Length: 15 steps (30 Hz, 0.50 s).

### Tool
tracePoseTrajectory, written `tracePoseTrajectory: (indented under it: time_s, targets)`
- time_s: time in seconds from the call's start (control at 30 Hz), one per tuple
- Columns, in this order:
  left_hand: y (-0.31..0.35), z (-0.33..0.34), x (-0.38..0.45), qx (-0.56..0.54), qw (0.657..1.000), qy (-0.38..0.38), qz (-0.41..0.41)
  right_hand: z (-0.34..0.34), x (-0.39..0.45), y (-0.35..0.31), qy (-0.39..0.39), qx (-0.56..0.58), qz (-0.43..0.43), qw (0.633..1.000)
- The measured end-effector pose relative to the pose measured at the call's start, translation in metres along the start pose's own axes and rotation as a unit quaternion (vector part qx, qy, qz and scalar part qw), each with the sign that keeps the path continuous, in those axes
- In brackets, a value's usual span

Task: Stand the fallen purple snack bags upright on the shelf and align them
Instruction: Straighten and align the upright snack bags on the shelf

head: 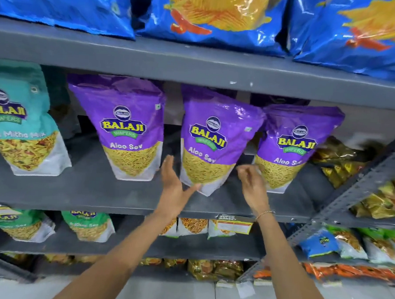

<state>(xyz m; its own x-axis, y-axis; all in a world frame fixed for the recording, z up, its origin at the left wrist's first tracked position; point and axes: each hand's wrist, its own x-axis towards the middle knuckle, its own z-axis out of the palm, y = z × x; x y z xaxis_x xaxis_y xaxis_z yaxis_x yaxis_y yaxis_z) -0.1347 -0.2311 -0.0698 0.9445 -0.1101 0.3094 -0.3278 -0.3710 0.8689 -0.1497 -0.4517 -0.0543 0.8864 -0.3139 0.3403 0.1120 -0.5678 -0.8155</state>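
Three purple Aloo Sev snack bags stand on the grey middle shelf [78, 188]. The left purple bag [126, 126] is upright. The middle purple bag [213, 138] tilts a little, its lower corner near the shelf's front. The right purple bag [294, 146] leans slightly, its top edge touching the middle bag. My left hand [174, 187] is open at the lower left of the middle bag, the thumb near its bottom corner. My right hand [252, 187] hovers with loosely curled fingers between the middle and right bags, holding nothing.
A teal snack bag [20, 120] stands at the left of the same shelf. Gold packets [339, 162] lie at the right by a slanted metal upright [361, 182]. Blue bags [211, 14] fill the shelf above; more bags sit on the shelves below.
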Motion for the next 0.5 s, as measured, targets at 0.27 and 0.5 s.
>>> tracePoseTrajectory:
  time_s: [0.27,0.5]
  targets:
    - [-0.008,0.012,0.017,-0.035,0.994,-0.042,-0.092,0.031,-0.013,0.007,-0.165,0.152,0.067,0.972]
    - [-0.017,0.001,0.037,-0.057,0.988,-0.102,-0.103,0.045,-0.009,0.007,-0.131,0.112,0.060,0.983]
